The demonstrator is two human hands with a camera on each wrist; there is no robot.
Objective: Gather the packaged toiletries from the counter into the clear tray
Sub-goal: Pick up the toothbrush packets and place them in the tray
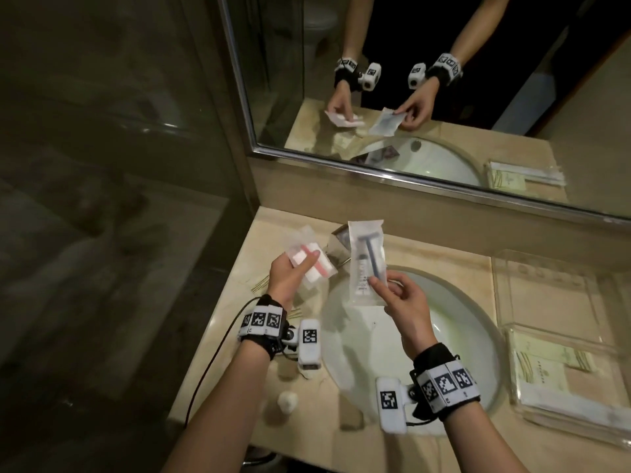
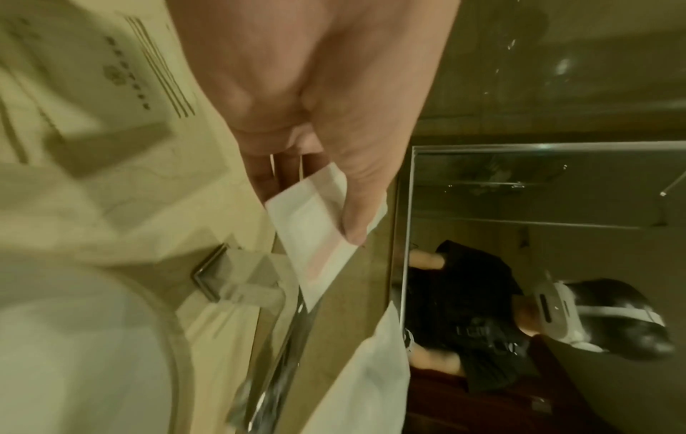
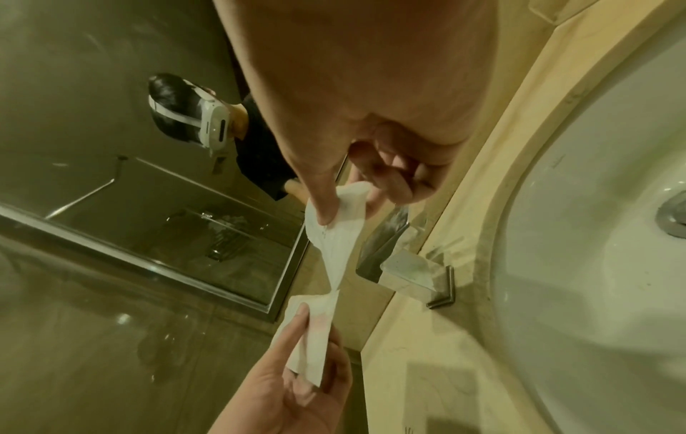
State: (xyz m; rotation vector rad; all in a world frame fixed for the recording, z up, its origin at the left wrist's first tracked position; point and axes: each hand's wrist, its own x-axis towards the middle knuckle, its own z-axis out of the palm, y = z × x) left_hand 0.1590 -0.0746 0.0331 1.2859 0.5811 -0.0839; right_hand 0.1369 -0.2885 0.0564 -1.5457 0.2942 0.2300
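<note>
My left hand (image 1: 304,264) pinches a white packet with a red stripe (image 1: 316,268) over the counter's left end, thumb on top. In the left wrist view the thumb presses that packet (image 2: 315,232). My right hand (image 1: 382,285) pinches the lower end of a clear razor packet (image 1: 367,257), upright above the sink's far-left rim. From the right wrist, thumb and fingers grip that razor packet (image 3: 339,235), with the left hand's packet (image 3: 312,337) below it. The clear tray (image 1: 512,370) lies at the right, with cream packets (image 1: 543,373) inside.
The white sink (image 1: 444,336) fills the counter's middle, with a chrome faucet (image 1: 336,242) behind the packets. A second clear tray (image 1: 546,268) sits behind the first. A cream printed packet (image 2: 122,67) lies on the counter, and a small white bottle (image 1: 286,401) stands near the front edge.
</note>
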